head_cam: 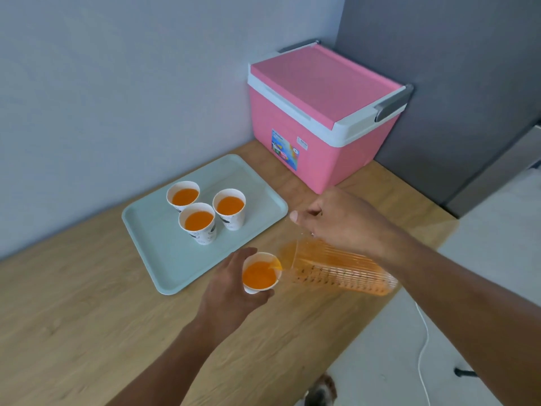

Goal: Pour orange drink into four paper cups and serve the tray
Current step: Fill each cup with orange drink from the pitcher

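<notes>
Right now the fourth cup (260, 276) is being filled: the left hand (231, 285) is holding it off the tray, over the bench (73, 317) just past the tray's near right corner, with its fingers curled round the cup's side. The right hand (342, 221) is gripping the top of a clear ribbed jug (339, 271), which is lying tipped almost flat with its spout touching the cup's rim, and orange drink is running into the cup. That cup is looking nearly as full as the others.

Three filled cups (202, 221) are standing close together on the pale green tray (164, 259), toward its far left half, leaving bare tray nearer the person. A pink cooler box (316, 112) is sitting closed at the far right corner of the bench, apart from the tray.

Judging by this, pouring is almost done. The next move is calling for the jug to be tipped back upright before the cup overflows, then set down clear of the tray. The full cup is needing a level, gentle placement on the bare part of the tray, since a squeezed paper wall could slop drink over the rim. Only then is the tray ready to be lifted with both hands and served.
</notes>
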A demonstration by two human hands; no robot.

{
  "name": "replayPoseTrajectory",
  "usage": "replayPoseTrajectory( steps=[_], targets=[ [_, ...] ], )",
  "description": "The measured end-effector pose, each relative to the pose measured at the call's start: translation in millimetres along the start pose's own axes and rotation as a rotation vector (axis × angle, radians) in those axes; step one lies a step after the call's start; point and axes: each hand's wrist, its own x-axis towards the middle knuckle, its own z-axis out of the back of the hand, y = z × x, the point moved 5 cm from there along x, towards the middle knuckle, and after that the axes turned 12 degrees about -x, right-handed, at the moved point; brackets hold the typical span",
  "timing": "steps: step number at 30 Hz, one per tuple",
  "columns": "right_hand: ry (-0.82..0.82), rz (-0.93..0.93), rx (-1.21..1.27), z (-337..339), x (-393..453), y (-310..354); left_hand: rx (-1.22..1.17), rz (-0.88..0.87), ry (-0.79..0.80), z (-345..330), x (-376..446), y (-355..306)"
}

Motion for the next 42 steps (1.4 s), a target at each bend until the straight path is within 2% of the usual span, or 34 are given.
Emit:
replayPoseTrajectory(
  steps=[5,9,14,19,25,31,42],
  targets=[
    [-0.013,-0.048,-0.003,6.6,0.3,-12.9,0.001,0.01,0.033,-9.3,11.7,-6.9],
    [-0.035,-0.089,0.099,10.4,-1.1,-30.9,0.001,0.042,0.021,-10.6,20.7,-11.4],
    [-0.107,-0.216,0.398,14.9,-4.4,-60.1,-0.021,-0.008,-0.032,7.7,39.4,-31.2],
    [-0.126,-0.227,0.825,6.4,-2.2,-70.0,0.015,-0.013,-0.061,48.2,74.8,-57.5],
    [-0.187,-0.207,1.119,6.9,6.7,-70.7,0.082,-0.01,-0.117,104.8,136.4,-84.7],
    [-0.269,-0.191,1.095,15.3,13.9,-79.7,0.192,0.001,-0.086,132.3,198.7,-77.3],
    [-0.247,-0.214,1.13,-5.3,28.0,-102.9,0.314,0.186,0.059,109.6,250.8,5.7]
  ],
)
